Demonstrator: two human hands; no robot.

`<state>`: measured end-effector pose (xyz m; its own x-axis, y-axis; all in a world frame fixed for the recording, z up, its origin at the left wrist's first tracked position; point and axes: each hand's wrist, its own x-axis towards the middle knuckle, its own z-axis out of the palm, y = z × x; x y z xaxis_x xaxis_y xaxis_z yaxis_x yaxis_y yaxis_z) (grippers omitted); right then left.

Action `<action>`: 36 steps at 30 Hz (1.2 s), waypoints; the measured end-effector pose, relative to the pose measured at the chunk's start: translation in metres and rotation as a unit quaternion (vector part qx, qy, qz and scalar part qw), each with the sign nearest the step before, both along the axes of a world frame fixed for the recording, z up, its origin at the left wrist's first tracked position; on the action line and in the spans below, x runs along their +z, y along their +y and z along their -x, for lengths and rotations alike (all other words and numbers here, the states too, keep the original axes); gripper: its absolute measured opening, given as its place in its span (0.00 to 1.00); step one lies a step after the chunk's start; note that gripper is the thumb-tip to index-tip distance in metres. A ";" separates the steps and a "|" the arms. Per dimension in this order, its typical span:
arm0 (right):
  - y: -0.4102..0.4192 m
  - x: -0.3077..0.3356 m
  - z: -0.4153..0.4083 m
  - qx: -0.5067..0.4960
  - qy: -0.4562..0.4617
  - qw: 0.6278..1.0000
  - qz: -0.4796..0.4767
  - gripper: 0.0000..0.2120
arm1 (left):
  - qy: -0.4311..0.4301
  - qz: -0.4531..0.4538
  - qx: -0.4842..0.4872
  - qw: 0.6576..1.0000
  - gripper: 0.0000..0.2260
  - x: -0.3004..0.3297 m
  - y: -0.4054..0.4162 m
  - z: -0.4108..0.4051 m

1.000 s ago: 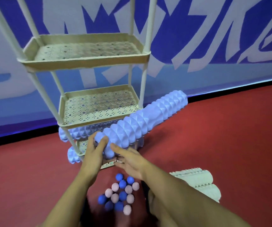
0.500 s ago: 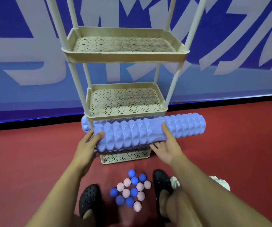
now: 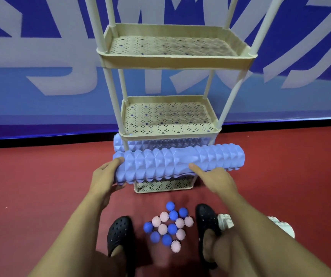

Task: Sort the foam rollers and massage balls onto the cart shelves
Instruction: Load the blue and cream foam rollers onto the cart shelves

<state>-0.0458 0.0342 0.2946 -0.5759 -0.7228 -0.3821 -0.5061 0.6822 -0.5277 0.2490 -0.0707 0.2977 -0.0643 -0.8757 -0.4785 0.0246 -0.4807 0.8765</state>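
Note:
A lilac ridged foam roller (image 3: pixel 178 165) lies level across the front of the cream cart's bottom shelf (image 3: pixel 162 186), its right end sticking out past the cart. My left hand (image 3: pixel 104 176) cups its left end. My right hand (image 3: pixel 213 177) presses its underside near the middle with fingers spread. A second lilac roller (image 3: pixel 160 143) lies behind it on the same shelf. The middle shelf (image 3: pixel 168 134) and the top shelf (image 3: pixel 176 62) hold nothing. Several blue and pink spiky massage balls (image 3: pixel 169 225) sit clustered on the red floor between my feet.
A white ridged roller (image 3: pixel 280 226) lies on the floor at the right, partly hidden by my right arm. Black clogs (image 3: pixel 118 234) flank the balls. A blue and white wall banner (image 3: pixel 40 76) stands close behind the cart.
The roller swung from a diagonal tilt to level and moved in against the bottom shelf. My right hand slid along to its middle. The view shifted to centre the cart.

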 end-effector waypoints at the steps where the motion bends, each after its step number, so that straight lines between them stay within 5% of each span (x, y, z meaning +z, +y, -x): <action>1: 0.002 0.002 0.003 0.024 0.082 0.996 -0.021 0.40 | -0.004 -0.001 -0.002 1.000 0.17 0.000 0.000 -0.001; 4: -0.001 -0.004 0.008 0.112 0.255 0.956 0.092 0.41 | -0.012 0.002 -0.008 1.000 0.17 0.002 0.000 -0.003; 8: -0.010 -0.017 -0.003 0.352 0.210 0.907 0.098 0.41 | -0.036 0.012 -0.049 0.998 0.11 0.005 0.004 0.000; 11: -0.012 -0.001 -0.014 0.340 0.199 0.916 0.072 0.26 | -0.041 0.028 -0.070 0.996 0.09 0.006 0.007 0.003; 16: -0.003 -0.002 -0.018 0.321 0.136 0.934 0.075 0.32 | 0.005 0.043 -0.039 0.998 0.20 0.001 0.001 0.002; 20: 0.002 -0.010 -0.021 0.306 0.093 0.947 0.034 0.36 | -0.007 0.100 0.011 0.995 0.18 -0.001 -0.001 0.006; 24: 0.001 -0.014 -0.014 0.326 0.155 0.933 0.000 0.40 | -0.050 0.096 -0.021 0.994 0.33 -0.009 0.001 0.011; 29: 0.002 -0.025 0.021 0.283 0.337 0.898 0.002 0.50 | -0.064 0.085 -0.021 0.994 0.39 -0.009 0.001 0.016; 34: -0.017 -0.029 0.016 0.217 0.372 0.899 0.074 0.48 | -0.037 0.056 0.007 0.998 0.40 -0.021 -0.006 0.022; 36: -0.032 -0.029 0.007 0.223 0.380 0.893 0.095 0.48 | -0.023 0.032 0.009 0.999 0.33 -0.024 -0.008 0.025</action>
